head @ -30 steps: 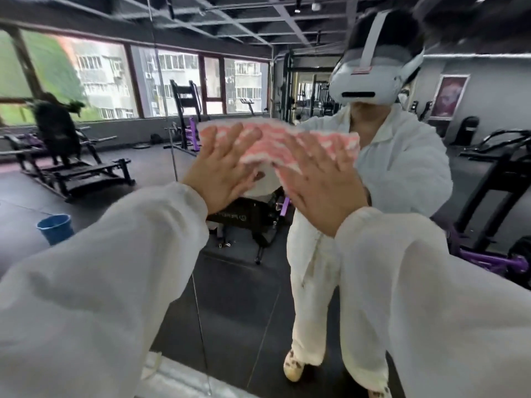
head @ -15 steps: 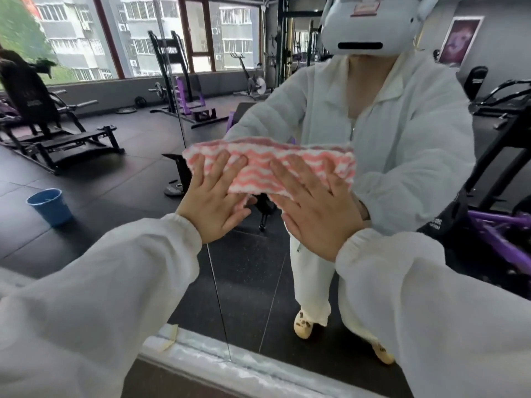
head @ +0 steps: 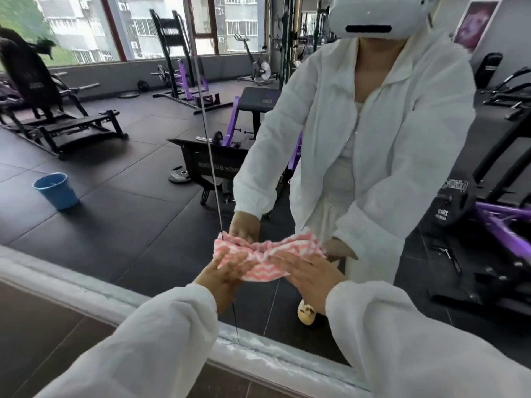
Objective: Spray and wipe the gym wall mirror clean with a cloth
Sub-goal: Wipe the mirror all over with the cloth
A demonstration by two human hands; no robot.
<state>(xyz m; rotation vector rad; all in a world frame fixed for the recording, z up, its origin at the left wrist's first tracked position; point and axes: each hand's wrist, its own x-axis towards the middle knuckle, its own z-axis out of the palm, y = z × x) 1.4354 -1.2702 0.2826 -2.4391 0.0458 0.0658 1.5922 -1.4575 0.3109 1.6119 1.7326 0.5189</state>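
Note:
A pink and white striped cloth [head: 264, 255] lies bunched flat against the wall mirror [head: 129, 214], low down near its bottom edge. My left hand [head: 227, 268] presses the cloth's left part with straight fingers. My right hand [head: 307, 271] presses its right part, fingers spread and flat. Both arms wear white sleeves. The mirror shows my reflection in a white coat with both hands behind the cloth. No spray bottle is in view.
A pale frame strip [head: 86, 288] runs along the mirror's bottom edge, with brown floor below it. A vertical seam [head: 212, 156] splits the mirror panels. Reflected are a blue bucket [head: 56, 191], black and purple gym machines [head: 488, 214] and windows.
Both hands have slid the cloth down the mirror from chest height to near the bottom edge. The cloth has bunched up more in the middle.

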